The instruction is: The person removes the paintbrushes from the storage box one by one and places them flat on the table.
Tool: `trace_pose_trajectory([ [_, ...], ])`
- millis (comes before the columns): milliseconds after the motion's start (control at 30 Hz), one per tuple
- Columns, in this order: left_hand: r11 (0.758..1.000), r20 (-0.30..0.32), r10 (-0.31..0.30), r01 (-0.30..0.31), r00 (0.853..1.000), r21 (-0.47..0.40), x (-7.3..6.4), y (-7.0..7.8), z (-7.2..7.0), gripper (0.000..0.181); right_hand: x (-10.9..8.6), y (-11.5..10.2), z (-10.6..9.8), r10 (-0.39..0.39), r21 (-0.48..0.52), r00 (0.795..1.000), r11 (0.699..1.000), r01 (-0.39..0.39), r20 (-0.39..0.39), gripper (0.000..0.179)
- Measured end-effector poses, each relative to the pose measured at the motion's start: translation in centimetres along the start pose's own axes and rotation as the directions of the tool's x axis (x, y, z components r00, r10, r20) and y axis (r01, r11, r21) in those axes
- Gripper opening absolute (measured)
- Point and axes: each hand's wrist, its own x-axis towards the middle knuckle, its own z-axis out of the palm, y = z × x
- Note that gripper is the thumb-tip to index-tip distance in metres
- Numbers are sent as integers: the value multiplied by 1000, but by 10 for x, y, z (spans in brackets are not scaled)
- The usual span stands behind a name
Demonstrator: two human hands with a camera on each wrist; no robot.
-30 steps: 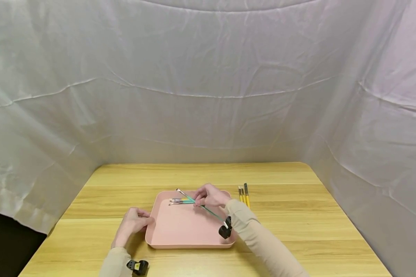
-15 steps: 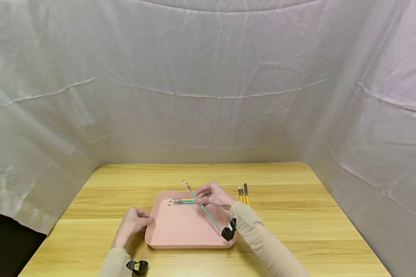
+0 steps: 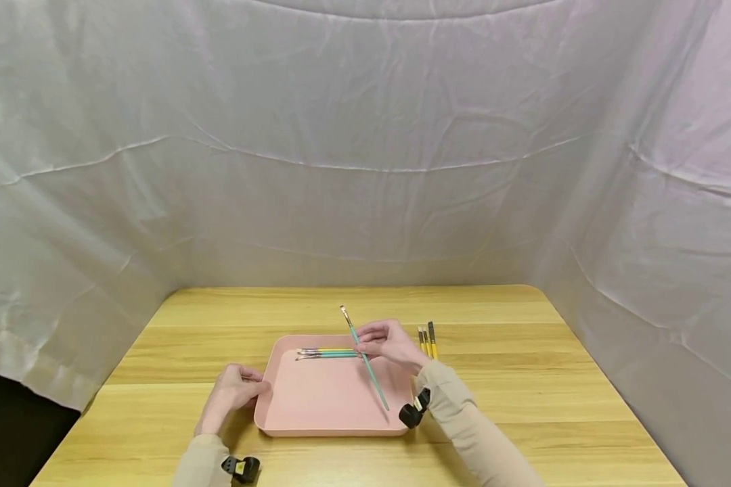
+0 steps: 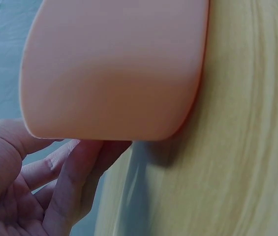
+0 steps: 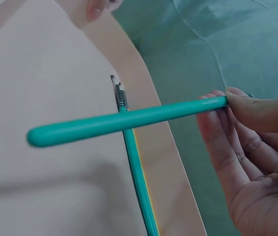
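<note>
The brush (image 3: 373,377) slants over the tray (image 3: 335,432), pinched in the right hand (image 3: 390,343) between thumb and fingers; its bristles rise past the fingertips but cannot be made out in the right wrist view. Left of that hand lie other brushes (image 3: 335,354), handle ends hidden by it. To its right, the sleeve (image 3: 463,412) covers the near ends of yellow brushes (image 3: 428,343) on the surface (image 3: 524,406). The left hand (image 3: 234,391) grips the tray's side, thumb tip hidden in the left wrist view.

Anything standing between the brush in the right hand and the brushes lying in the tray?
Nothing visible. The right hand pinches the teal brush above the tray, and no object shows between it and the brushes lying along the far side.
</note>
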Motion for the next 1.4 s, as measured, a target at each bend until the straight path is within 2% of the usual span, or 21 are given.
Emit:
trace_pose_trajectory([
  [333,1000,-5,4,-4,1000,10,0,0,0,26,-16,3,-12,-16,92,987,995,31,-161,41],
  [500,999,-12,15,-14,1000,30,0,1,0,27,-23,5,-15,-55,112,974,990,81,-219,41],
  [733,1000,-7,13,-13,1000,25,0,0,0,27,-33,13,-21,-98,189,952,969,157,-290,43],
  [867,999,-13,9,-8,1000,38,-1,0,0,28,-39,17,-26,-117,195,937,962,188,-329,42],
  [1100,999,-10,21,-20,1000,37,-1,-1,0,27,-50,23,-33,-46,237,902,958,161,-430,42],
  [1400,999,-6,21,-21,1000,29,-1,-2,0,27,-62,35,-46,-32,276,857,940,200,-514,44],
])
